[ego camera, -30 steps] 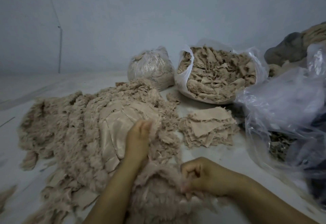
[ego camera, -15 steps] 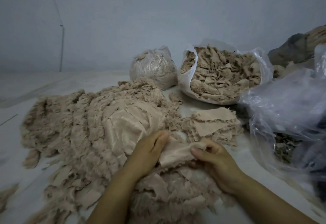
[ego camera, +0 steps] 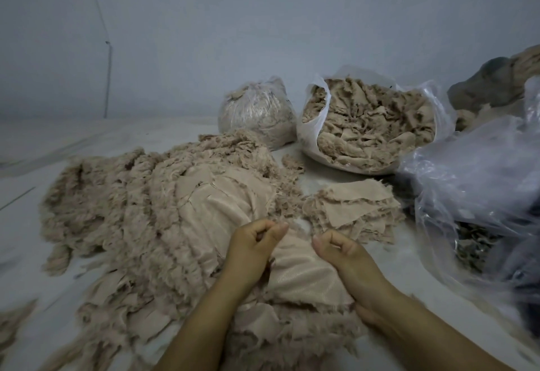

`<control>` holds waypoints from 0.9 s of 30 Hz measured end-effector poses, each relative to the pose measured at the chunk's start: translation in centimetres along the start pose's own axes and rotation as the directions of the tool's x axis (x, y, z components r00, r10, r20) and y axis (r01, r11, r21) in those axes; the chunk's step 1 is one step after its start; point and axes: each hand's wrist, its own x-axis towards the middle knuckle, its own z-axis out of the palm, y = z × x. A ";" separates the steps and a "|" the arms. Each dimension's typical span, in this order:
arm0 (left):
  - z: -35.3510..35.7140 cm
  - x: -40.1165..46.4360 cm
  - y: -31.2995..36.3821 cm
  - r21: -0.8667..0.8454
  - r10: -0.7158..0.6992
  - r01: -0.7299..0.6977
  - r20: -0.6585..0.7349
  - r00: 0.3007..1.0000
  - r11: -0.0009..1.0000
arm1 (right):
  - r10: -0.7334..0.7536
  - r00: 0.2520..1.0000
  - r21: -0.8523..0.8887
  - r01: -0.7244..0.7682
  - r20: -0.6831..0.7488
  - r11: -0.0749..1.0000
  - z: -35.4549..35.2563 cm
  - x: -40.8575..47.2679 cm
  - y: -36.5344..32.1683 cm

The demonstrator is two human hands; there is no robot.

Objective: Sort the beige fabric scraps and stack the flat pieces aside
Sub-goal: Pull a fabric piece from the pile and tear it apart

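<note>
A wide heap of frayed beige fabric scraps [ego camera: 140, 204] covers the floor at the left and centre. A flat beige piece [ego camera: 295, 271] lies spread on the near end of the heap, between my hands. My left hand [ego camera: 254, 251] pinches its left edge, fingers curled. My right hand [ego camera: 342, 256] grips its right edge, thumb pointing left. A low stack of flat pieces [ego camera: 353, 210] lies to the right of the heap, just beyond my right hand.
An open white plastic bag [ego camera: 314, 125] full of beige scraps stands behind the stack. A tied clear bag of scraps [ego camera: 257, 110] is left of it. Crumpled clear plastic bags [ego camera: 473, 189] fill the right side. A pale wall rises behind.
Both hands came forward out of the fluffy scraps, took hold of one flat piece and now hold it by its two edges, spread wider than half a second ago.
</note>
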 end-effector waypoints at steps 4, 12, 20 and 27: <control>1.0 -0.7 0.3 -0.012 0.069 -0.068 0.114 0.991 0.998 | -0.020 0.995 -0.102 0.031 0.103 0.994 0.6 -0.3 0.1; -0.8 0.2 0.9 -0.146 -0.128 0.112 -0.103 0.986 0.983 | -0.145 0.983 0.028 0.149 -0.114 0.988 -0.1 0.1 -0.5; 2.0 -1.7 0.7 0.037 -0.017 0.002 0.409 0.912 0.999 | -0.208 0.964 -0.052 0.202 -0.164 0.978 0.6 0.8 0.6; -0.8 -0.2 0.7 -0.050 -0.090 0.094 0.077 0.993 0.994 | -0.286 0.837 -0.044 0.301 -0.466 0.953 -1.7 2.0 -1.7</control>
